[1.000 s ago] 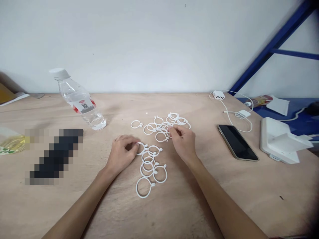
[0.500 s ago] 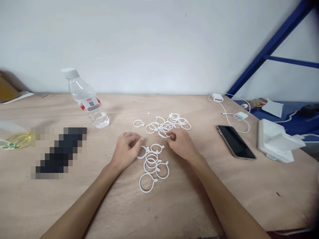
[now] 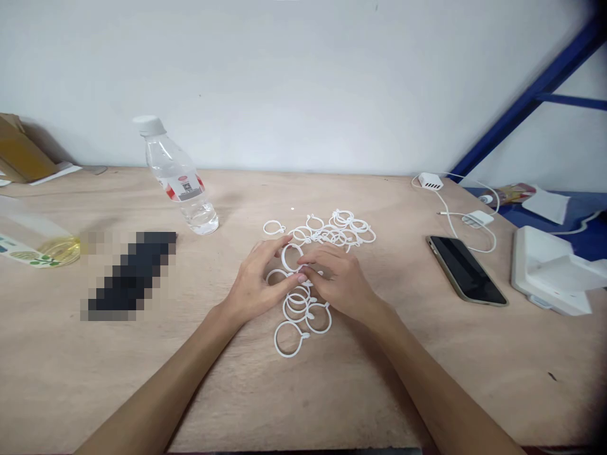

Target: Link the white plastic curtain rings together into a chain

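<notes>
Over the middle of the table, a white plastic curtain ring (image 3: 283, 258) is raised between my two hands. My left hand (image 3: 258, 278) closes on its left side, index finger by the top and thumb by the bottom. The fingers of my right hand (image 3: 346, 281) pinch it at the lower right, where its small eyelet is hidden. Behind my hands lies a loose cluster of similar white rings (image 3: 336, 235). A second group of rings (image 3: 287, 321) lies partly overlapping in front, some of it covered by my fingers.
A water bottle (image 3: 183, 183) stands at the back left, near a pixelated dark object (image 3: 133, 272). On the right are a phone (image 3: 467, 270), a white stand (image 3: 545, 272) and a white charger (image 3: 430, 182) with cables. The wooden table (image 3: 237, 392) meets a wall behind.
My right hand has lifted a ring from the rear cluster and brought it left and nearer. My left hand has moved up and right to meet it. The view has shifted slightly left.
</notes>
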Available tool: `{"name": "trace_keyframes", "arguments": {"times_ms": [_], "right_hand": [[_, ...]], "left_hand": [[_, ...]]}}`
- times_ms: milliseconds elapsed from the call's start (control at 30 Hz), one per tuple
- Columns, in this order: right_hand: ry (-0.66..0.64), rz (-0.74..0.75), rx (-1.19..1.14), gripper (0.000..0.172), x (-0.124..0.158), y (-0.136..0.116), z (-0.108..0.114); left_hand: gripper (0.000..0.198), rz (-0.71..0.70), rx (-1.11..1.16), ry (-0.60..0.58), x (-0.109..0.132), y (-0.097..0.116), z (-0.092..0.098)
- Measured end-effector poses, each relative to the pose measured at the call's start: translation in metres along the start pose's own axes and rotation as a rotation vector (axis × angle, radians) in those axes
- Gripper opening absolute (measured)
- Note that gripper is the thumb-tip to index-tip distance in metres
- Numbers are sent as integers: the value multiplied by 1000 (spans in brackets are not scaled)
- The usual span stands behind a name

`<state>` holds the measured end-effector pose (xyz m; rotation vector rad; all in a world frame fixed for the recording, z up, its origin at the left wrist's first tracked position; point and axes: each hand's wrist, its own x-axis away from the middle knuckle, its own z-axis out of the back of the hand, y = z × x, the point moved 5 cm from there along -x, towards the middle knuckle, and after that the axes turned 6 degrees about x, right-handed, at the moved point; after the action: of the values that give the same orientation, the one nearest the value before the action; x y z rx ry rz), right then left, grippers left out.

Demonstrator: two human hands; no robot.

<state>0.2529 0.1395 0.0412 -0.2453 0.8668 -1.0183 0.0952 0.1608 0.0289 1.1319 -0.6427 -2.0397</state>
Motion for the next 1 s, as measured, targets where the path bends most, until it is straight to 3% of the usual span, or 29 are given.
{"name": "trace_keyframes", "arguments": {"times_ms": [167, 367, 500, 633, 767, 833, 933, 1000], "right_hand": [[-6, -227, -161, 18, 1, 8, 0], [-130, -412, -626, 16, -1, 20, -5], [-199, -423, -614, 19, -2, 15, -6], [-157, -487, -583, 24, 2, 14, -10], [-141, -446, -566, 23, 0, 15, -11], [-47, -460, -472, 23, -2, 23, -2], [225, -585, -187, 20, 0, 45, 22], [305, -674, -22, 19, 4, 59, 33]], "left_hand": [[34, 80, 19, -36, -2, 1, -1], [27, 197, 65, -48, -2, -2, -1], [22, 248, 126, -86, -2, 1, -3], [25, 269, 166, -76, -2, 1, -4], [25, 256, 105, -55, -2, -1, -4], [23, 219, 29, -59, -2, -1, -4], [22, 177, -49, -64, -1, -2, -4], [21, 170, -64, -66, 0, -3, -6]]}}
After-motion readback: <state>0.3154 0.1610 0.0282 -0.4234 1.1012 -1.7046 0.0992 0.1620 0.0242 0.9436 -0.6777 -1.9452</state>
